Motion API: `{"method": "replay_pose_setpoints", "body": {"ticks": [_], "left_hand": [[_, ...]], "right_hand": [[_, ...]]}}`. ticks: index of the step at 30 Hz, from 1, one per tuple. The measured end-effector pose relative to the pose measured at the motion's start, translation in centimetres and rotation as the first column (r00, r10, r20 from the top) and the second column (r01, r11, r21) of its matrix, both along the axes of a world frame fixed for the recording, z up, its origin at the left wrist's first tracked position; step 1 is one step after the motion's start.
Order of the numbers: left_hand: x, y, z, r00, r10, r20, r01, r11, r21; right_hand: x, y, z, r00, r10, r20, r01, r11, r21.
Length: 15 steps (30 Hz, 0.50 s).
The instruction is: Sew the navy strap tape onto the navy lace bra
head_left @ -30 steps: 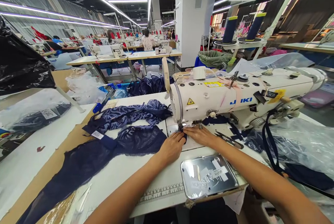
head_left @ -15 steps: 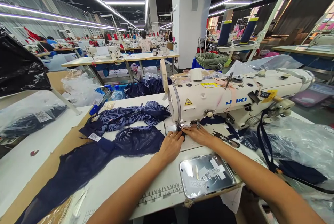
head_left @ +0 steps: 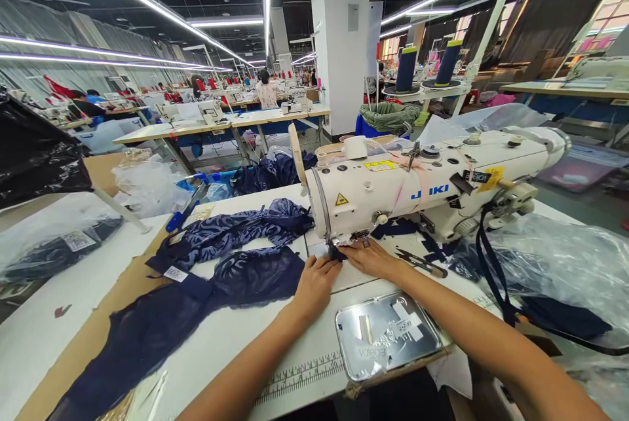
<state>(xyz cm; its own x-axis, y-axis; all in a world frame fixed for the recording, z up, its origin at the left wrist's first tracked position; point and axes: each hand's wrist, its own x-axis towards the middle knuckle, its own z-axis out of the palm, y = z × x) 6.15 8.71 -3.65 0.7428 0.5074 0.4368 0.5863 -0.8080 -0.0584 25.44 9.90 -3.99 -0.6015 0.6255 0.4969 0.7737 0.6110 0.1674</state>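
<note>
A small piece of navy fabric point(head_left: 336, 253) lies under the needle end of a white sewing machine point(head_left: 388, 185). My left hand point(head_left: 317, 280) rests at its near left side, fingers together and fingertips pressed down on its edge. From the right, my right hand point(head_left: 371, 257) pinches the same piece close to the presser foot. Fingers and machine head cover most of this fabric. A navy lace garment point(head_left: 255, 274) with a white label point(head_left: 175, 274) spreads over the table left of the needle, beside my left hand.
Thread snips point(head_left: 422, 262) lie right of my right hand. A metal tin lid point(head_left: 388, 336) sits at the table's front edge, between my forearms. Clear plastic bags point(head_left: 555, 270) lie at the right. Two navy thread cones point(head_left: 405, 71) stand behind the machine.
The view has shifted slightly. My left hand has drawn back a little toward me from the needle, its fingertips now apart from my right hand's. My right hand stays by the presser foot.
</note>
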Motion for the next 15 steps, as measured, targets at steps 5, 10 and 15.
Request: {"method": "replay_pose_setpoints", "body": {"ticks": [5, 10, 15], "left_hand": [[-1.6, 0.6, 1.6, 0.997, 0.077, 0.025, -0.07, 0.978, -0.197], [-1.0, 0.5, 1.8, 0.996, 0.094, -0.003, -0.093, 0.982, -0.165], [-0.1, 0.2, 0.8, 0.995, 0.103, 0.0, -0.102, 0.985, -0.139]], "right_hand": [[-0.5, -1.2, 0.1, 0.996, 0.069, -0.052, -0.069, 0.998, -0.003], [-0.7, -1.3, -0.3, 0.989, 0.085, -0.122, -0.091, 0.995, -0.044], [0.0, -0.4, -1.1, 0.92, 0.141, -0.366, -0.192, 0.976, -0.108]]}}
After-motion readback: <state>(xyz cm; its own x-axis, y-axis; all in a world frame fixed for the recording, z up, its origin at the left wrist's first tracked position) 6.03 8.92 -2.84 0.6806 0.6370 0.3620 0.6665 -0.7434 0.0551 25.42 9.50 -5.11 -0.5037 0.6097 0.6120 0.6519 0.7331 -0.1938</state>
